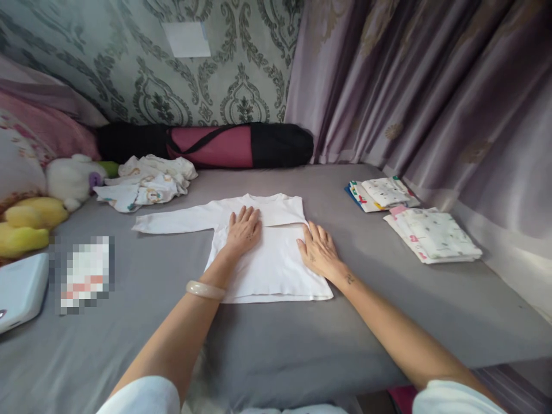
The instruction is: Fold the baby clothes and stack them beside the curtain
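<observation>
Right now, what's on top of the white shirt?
The left hand and right hand lie flat on the white shirt, palms down. The cloth under them is covered.

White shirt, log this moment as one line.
left hand: flat on white shirt | right hand: flat on shirt edge | shirt: spread on grey bed, one sleeve out | folded clothes: at right
</observation>
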`<state>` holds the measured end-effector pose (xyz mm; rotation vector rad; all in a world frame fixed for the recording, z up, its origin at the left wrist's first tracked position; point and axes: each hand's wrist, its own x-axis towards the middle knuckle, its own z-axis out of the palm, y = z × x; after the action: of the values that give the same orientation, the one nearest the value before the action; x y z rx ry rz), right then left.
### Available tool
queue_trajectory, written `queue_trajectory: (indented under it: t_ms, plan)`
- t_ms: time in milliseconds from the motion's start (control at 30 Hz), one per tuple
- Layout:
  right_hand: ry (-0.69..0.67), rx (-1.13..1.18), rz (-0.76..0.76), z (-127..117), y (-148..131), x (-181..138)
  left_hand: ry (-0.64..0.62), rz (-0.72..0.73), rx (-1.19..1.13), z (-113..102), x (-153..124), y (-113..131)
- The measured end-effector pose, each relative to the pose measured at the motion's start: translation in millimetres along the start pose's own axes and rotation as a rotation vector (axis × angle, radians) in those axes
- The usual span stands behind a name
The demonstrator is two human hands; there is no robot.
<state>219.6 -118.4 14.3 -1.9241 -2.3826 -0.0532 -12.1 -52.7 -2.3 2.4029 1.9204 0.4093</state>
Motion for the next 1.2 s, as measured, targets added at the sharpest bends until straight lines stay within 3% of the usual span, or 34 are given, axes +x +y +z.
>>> queue_trajectory:
  t_ms: [200,400,500,567,667,800,967,1067,1200]
  plan:
    - [-0.084,0.039,0.073,-0.5,-1.4,-2.0,-0.014,0.026,-0.011,-0.3,-0.8,0.5]
    - [0.014,0.143,0.116,-10.3,13.1,7.3,0.035,0.013,-0.052,-3.5,-1.9,1.9]
    - [0.091,0.163,0.131,-12.5,13.4,26.6,0.063,0.013,-0.061,-3.3,-1.8,1.7]
    - [0.13,0.168,0.058,-12.0,6.8,47.3,0.084,0.003,-0.051,-2.1,-1.3,1.5]
    - [0.089,0.173,-0.009,-8.8,-9.8,84.0,0.1,-0.065,-0.009,-0.3,-0.5,2.0]
    - [-0.04,0.188,0.095,2.2,-28.2,119.1,0.067,-0.171,0.001,1.3,0.2,2.4]
    - [-0.088,0.126,0.159,23.6,-28.9,124.8,0.124,-0.232,-0.105,3.6,5.7,-5.7]
    - [-0.078,0.115,0.159,29.7,-26.5,123.5,0.149,-0.34,-0.15,2.4,13.0,-12.9]
    - [-0.055,0.107,0.163,30.7,-27.1,124.5,0.041,-0.46,-0.102,-7.8,23.5,-20.6]
